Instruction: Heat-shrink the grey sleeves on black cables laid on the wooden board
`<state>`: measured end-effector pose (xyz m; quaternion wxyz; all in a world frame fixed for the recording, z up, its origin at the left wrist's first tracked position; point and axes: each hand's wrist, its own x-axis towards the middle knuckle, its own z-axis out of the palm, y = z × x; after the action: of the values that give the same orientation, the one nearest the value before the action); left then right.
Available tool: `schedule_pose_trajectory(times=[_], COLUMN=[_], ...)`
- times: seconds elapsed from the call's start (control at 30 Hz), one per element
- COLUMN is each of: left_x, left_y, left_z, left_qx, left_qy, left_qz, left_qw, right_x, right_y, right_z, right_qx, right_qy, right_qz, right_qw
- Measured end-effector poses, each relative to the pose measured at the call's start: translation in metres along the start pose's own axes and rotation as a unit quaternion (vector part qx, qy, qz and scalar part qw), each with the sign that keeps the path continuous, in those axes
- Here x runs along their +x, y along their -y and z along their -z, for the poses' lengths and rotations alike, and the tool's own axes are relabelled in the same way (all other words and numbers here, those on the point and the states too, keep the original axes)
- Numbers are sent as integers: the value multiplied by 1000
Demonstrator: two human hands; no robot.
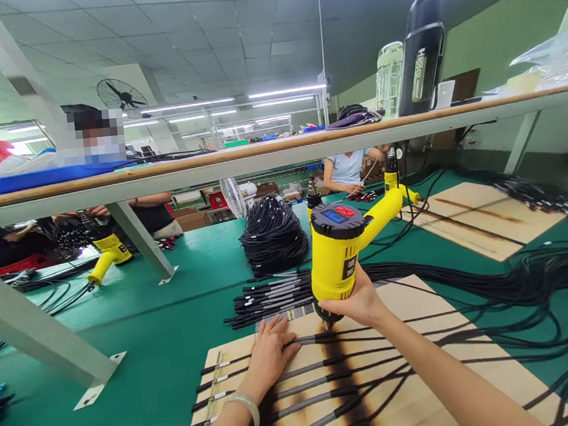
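Note:
My right hand grips a yellow heat gun low on its body, nozzle pointing down over the wooden board. Under the nozzle, black cables with grey sleeves lie in rows across the board, which has dark scorch bands. My left hand rests palm down with fingers stretched on the farthest cable, left of the nozzle. A pale bangle circles the left wrist. Cable ends sit along a strip at the board's left edge.
A coiled black cable bundle and sleeved cables lie behind the board. Loose cables trail right. Another scorched board is at far right. A shelf crosses above, with a metal post at left. Co-workers sit opposite.

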<state>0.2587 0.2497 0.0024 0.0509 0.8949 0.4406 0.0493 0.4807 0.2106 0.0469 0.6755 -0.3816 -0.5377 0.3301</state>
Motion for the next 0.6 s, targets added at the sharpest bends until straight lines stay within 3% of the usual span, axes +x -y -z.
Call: schedule_pose_trajectory(times=[0.13, 0.27, 0.43, 0.6], left_x=[0, -19, -62, -128], left_y=[2, 9, 29, 61], left_z=[-2, -2, 0, -4], left_qx=[10, -4, 1, -33], left_qy=[-4, -33, -83, -172], left_qz=[12, 30, 46, 69], left_qw=[1000, 999, 995, 982], right_x=[4, -4, -4, -5], right_y=[0, -2, -7, -10], right_z=[-7, -4, -1, -1], right_qx=[14, 3, 1, 11], right_qy=[0, 7, 1, 5], right_qz=[-6, -9, -3, -14], right_qw=[1000, 1000, 1000, 1000])
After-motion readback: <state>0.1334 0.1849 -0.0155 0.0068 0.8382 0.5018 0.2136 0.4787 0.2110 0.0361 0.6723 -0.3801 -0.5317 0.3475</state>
